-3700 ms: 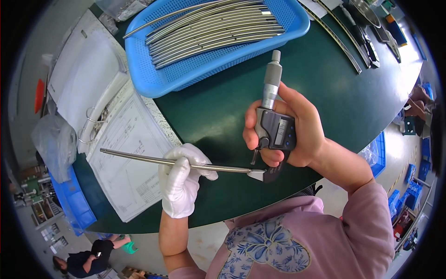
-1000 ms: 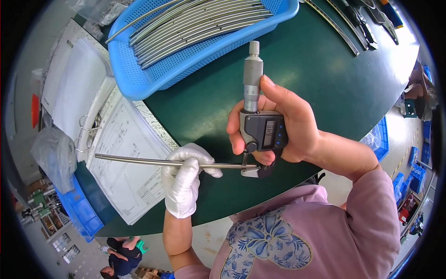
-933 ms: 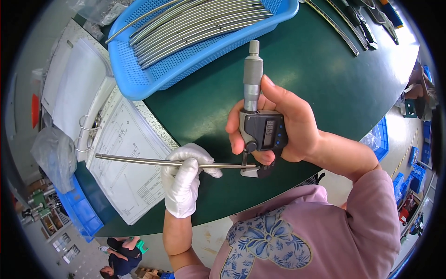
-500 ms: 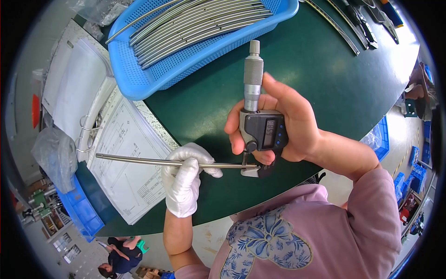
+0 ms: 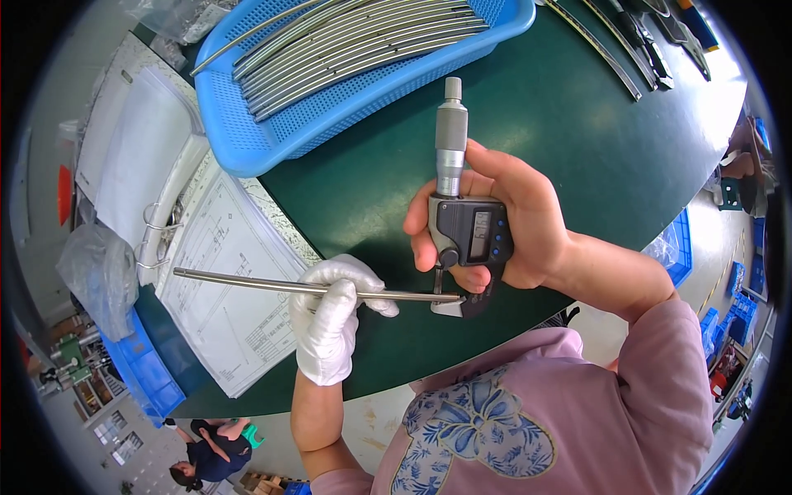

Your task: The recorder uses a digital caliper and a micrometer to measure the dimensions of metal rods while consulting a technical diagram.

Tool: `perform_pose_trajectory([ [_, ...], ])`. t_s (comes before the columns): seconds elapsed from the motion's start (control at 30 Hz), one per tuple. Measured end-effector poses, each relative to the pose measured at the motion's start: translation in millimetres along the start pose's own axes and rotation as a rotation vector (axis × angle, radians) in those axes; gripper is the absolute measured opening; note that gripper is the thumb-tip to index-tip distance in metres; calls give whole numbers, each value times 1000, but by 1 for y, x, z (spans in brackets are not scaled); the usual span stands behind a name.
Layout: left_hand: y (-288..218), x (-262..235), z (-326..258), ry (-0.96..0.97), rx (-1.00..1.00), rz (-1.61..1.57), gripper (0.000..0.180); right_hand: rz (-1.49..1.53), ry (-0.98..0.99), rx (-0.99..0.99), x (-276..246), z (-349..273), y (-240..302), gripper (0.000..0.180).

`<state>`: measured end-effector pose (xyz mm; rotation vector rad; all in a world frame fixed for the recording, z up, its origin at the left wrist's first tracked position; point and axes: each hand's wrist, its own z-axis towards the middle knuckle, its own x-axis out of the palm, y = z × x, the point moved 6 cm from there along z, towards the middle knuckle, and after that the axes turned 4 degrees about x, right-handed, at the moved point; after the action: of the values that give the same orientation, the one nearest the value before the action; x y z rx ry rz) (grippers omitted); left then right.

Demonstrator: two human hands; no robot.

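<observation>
A white glove covers my left hand (image 5: 328, 322), which pinches a long, thin metal rod (image 5: 239, 281) held nearly level. The rod's right end lies in the jaw of a digital micrometer (image 5: 452, 173), between the spindle and the anvil; whether both faces touch it I cannot tell. My bare right hand (image 5: 520, 210) is closed around the micrometer's dark body, its thimble pointing to the far side and its small display facing up. The rod's left part passes over a printed drawing sheet (image 5: 223, 322).
A blue perforated basket (image 5: 309, 144) of several similar metal rods (image 5: 355, 54) stands at the far left. An open ring binder (image 5: 177, 186) lies left on the green table (image 5: 577, 124). Dark strips and tools (image 5: 635, 49) lie far right. Another person (image 5: 210, 454) sits beyond the lower left.
The micrometer's display shows a different reading. Both hands, the rod and the micrometer have shifted very slightly in the picture, as has the basket. My grips look the same.
</observation>
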<state>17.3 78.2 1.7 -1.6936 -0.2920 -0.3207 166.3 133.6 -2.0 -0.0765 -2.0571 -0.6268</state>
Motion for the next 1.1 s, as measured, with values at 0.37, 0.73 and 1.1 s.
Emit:
perform_pose_trajectory([
  [0.37,0,-1,0,1,-3,-6,21,-48,-20,-6,-1,2,-1,77],
  [0.73,1,1,1,-6,3,-16,20,-61,-77,-22,-3,2,0,75],
  [1.1,0,-2,-1,-44,-6,-7,22,-159,-71,-52,1,2,0,77],
])
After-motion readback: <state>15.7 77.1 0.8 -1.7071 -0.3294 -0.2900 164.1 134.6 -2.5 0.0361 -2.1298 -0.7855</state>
